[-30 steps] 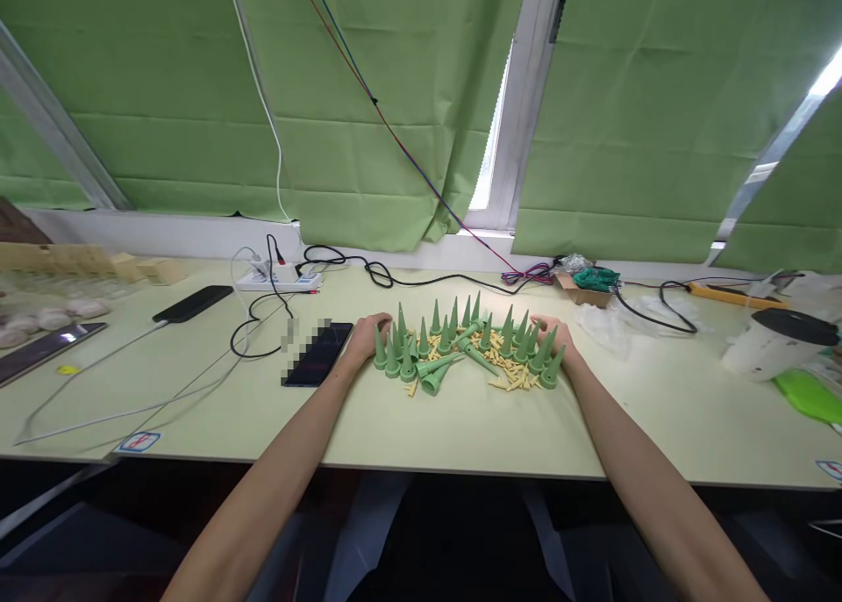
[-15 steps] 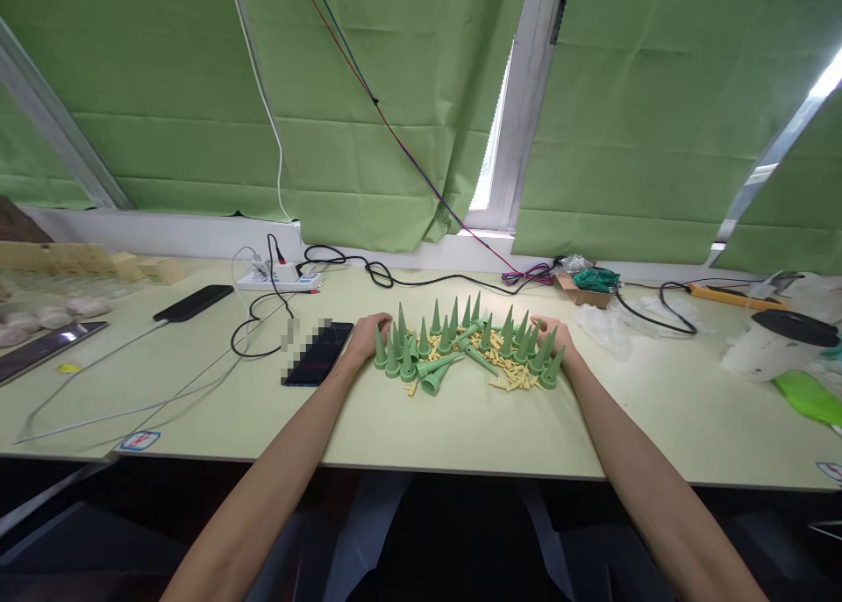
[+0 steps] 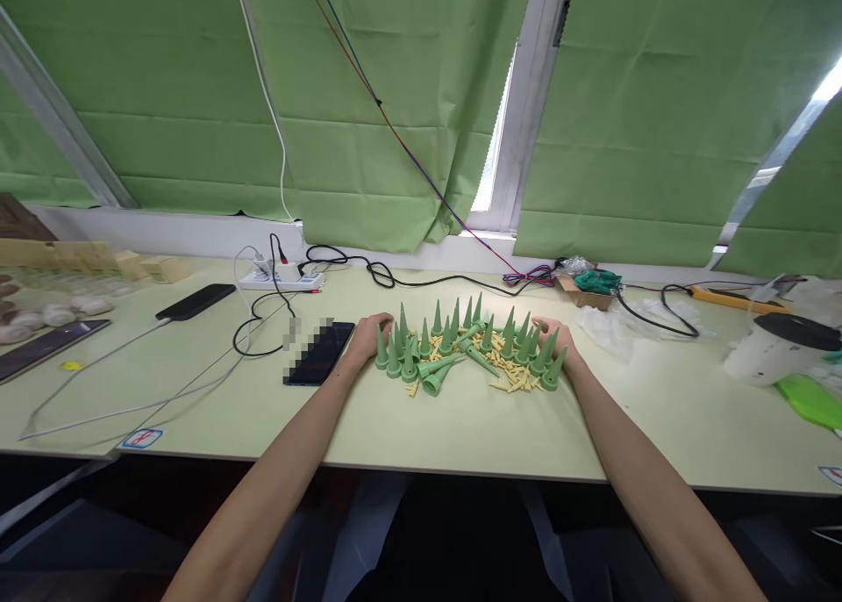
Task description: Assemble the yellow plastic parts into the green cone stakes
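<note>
Cones (image 3: 436, 365) are standing and lying mid-frame among pegs (image 3: 519, 377) on the surface (image 3: 460, 435), staying put while the view is shifting slightly. Left hand (image 3: 369, 340) and right hand (image 3: 563, 337) are curving beside them, partly hidden; whether either grip is pinching, I cannot tell.

You are facing: green curtains (image 3: 368, 176), hanging; one white power strip (image 3: 308, 283), lying left; one cardboard box (image 3: 588, 298), sitting rearward; one black-lidded white container (image 3: 763, 352), standing far right.
</note>
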### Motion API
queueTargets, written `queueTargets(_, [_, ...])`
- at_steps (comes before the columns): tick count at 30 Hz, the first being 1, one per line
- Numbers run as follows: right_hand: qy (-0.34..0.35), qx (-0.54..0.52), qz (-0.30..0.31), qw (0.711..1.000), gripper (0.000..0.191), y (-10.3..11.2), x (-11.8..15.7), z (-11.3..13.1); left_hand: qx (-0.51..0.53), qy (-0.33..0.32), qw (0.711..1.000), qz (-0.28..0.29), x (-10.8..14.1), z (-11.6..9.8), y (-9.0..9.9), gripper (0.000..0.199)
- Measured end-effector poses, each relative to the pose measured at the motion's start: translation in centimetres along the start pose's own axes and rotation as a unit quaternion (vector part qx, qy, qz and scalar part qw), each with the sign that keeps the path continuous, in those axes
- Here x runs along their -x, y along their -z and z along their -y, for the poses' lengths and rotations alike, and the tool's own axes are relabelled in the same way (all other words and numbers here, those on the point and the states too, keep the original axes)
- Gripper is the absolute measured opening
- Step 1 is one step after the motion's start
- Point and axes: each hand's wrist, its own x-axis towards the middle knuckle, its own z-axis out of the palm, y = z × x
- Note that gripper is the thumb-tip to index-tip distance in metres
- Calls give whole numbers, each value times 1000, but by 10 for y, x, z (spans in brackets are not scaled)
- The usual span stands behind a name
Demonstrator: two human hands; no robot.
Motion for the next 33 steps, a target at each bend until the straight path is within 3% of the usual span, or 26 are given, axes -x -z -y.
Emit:
queueTargets(11, [-3,-44,-21,999,34,0,3,1,28,7,1000,-4,2,-3,2,35])
queueTargets(16, [-11,-98,-61,993,36,1,2,2,71,21,996,-42,1,-7,4,31])
queueTargets(21, [-20,-154,-153,976,40,24,1,7,107,53,980,-158,9,-26,33,34])
queueTargets(25, [39,-218,-229,948,31,57,16,23,96,5,930,-355,44,-53,58,27])
queueTargets(27, [76,-200,-261,941,28,70,31,41,45,-29,913,-404,68,-64,58,22])
queueTargets(30, [141,-174,-341,913,29,74,59,78,1,-165,916,-366,98,-74,43,14])
queueTargets(33, [201,-138,-349,905,26,59,85,115,-24,-315,929,-194,113,-78,20,18])
